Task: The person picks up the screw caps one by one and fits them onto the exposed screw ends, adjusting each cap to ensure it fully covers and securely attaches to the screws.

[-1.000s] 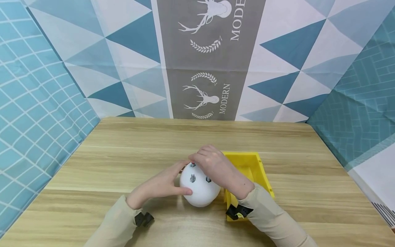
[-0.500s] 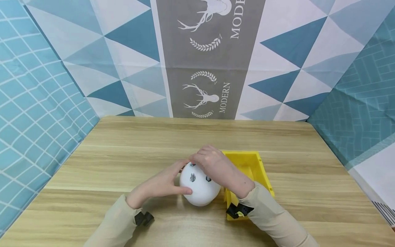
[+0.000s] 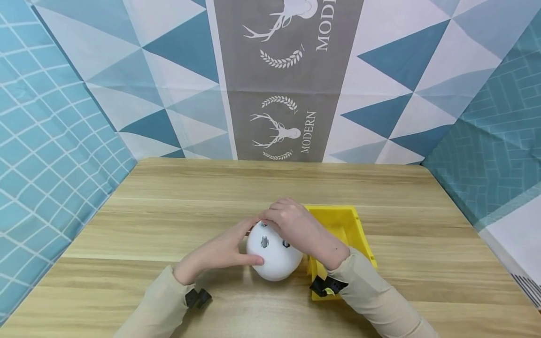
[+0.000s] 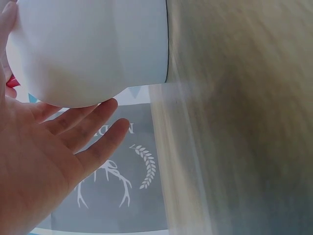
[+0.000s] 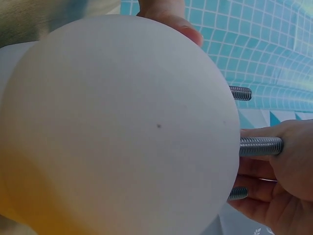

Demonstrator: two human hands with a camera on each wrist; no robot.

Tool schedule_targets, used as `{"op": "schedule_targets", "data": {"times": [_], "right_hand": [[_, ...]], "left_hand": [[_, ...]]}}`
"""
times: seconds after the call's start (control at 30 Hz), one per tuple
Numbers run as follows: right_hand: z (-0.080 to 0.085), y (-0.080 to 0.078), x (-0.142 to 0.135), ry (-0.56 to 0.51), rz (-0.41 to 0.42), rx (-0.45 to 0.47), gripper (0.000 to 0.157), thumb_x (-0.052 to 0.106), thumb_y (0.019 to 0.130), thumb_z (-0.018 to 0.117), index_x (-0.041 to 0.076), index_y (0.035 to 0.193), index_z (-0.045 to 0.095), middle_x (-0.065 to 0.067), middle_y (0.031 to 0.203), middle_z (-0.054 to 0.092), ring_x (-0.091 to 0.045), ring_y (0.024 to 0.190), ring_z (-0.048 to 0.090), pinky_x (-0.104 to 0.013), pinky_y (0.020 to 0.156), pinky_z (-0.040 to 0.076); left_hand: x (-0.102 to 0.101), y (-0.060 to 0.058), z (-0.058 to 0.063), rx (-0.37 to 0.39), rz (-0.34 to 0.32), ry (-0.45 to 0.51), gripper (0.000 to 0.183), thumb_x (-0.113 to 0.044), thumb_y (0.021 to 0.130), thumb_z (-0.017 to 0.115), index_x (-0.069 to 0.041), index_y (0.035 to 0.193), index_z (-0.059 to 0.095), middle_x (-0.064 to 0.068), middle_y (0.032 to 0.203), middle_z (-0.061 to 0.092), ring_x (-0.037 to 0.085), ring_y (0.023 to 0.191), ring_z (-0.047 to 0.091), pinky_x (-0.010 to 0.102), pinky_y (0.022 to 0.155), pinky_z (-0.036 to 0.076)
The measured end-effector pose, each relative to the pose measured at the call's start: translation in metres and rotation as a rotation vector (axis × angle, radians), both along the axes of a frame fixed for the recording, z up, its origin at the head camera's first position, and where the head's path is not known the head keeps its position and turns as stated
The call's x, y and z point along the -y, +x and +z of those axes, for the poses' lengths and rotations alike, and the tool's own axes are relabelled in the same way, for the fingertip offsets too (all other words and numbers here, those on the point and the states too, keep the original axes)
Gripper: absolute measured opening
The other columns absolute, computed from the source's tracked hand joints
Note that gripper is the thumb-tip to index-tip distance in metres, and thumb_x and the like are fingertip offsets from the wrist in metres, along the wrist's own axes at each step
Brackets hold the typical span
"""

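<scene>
A white, rounded body (image 3: 275, 263) with a flat base stands on the table, threaded metal bolts (image 3: 264, 241) sticking out of its top. My left hand (image 3: 217, 246) holds it from the left, thumb on the near side and fingers on the far side. Over the far part of the top, my right hand (image 3: 297, 227) bends its fingers at a bolt. A small red piece (image 4: 13, 82) shows between fingers in the left wrist view; its shape is mostly hidden. In the right wrist view, one long bolt (image 5: 261, 146) reaches the right hand's palm side.
Right of the white body, partly under my right forearm, sits a yellow bin (image 3: 359, 234). The wooden table (image 3: 190, 183) reaches back to a patterned wall covering (image 3: 283, 80). Black straps (image 3: 327, 285) circle both wrists.
Both hands and the white body keep nearly the same places. The right fingers shift very slightly at the far bolt, and the head view tilts a little.
</scene>
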State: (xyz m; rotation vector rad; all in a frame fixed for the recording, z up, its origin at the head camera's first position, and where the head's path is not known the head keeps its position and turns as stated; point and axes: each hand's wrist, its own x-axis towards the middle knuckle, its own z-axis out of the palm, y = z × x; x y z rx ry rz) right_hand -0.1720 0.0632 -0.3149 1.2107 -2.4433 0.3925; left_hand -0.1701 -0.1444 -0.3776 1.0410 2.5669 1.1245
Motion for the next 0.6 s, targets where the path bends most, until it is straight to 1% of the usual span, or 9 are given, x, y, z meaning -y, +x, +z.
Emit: {"op": "schedule_targets", "data": {"times": [0.13, 0.3, 0.47, 0.6], "right_hand": [[0.0008, 0.0001, 0.0001, -0.012, -0.012, 0.063, 0.015, 0.014, 0.084, 0.065, 0.012, 0.098, 0.07, 0.001, 0.091, 0.067, -0.015, 0.088, 0.059, -0.03, 0.084, 0.049], [0.0008, -0.0026, 0.0006, -0.046, -0.008, 0.151, 0.014, 0.016, 0.085, 0.064, 0.011, 0.097, 0.069, 0.0, 0.091, 0.066, -0.014, 0.085, 0.06, -0.028, 0.079, 0.051], [0.0024, -0.0033, 0.0006, -0.041, -0.015, 0.192, 0.015, 0.017, 0.085, 0.064, 0.011, 0.098, 0.069, 0.0, 0.092, 0.065, -0.014, 0.085, 0.059, -0.027, 0.078, 0.051], [0.0043, -0.0017, 0.0018, -0.012, -0.031, 0.214, 0.016, 0.019, 0.086, 0.063, 0.011, 0.099, 0.068, 0.001, 0.093, 0.064, -0.014, 0.087, 0.058, -0.028, 0.08, 0.051]], "left_hand": [[0.0003, -0.001, -0.0018, 0.004, 0.0, 0.001, 0.083, -0.05, 0.075, 0.068, -0.026, 0.141, 0.024, -0.006, 0.134, 0.039, 0.012, 0.118, 0.044, 0.037, 0.097, 0.04], [-0.0002, -0.0008, -0.0015, 0.015, 0.006, -0.002, 0.085, -0.051, 0.074, 0.068, -0.024, 0.142, 0.024, -0.006, 0.135, 0.039, 0.012, 0.117, 0.045, 0.038, 0.097, 0.04], [-0.0007, -0.0001, -0.0002, 0.017, 0.015, -0.012, 0.086, -0.052, 0.074, 0.068, -0.023, 0.142, 0.024, -0.004, 0.137, 0.037, 0.013, 0.118, 0.044, 0.039, 0.097, 0.04], [-0.0009, 0.0002, -0.0013, 0.007, 0.008, -0.007, 0.086, -0.051, 0.074, 0.068, -0.023, 0.142, 0.023, -0.004, 0.136, 0.038, 0.013, 0.117, 0.045, 0.038, 0.096, 0.041]]}}
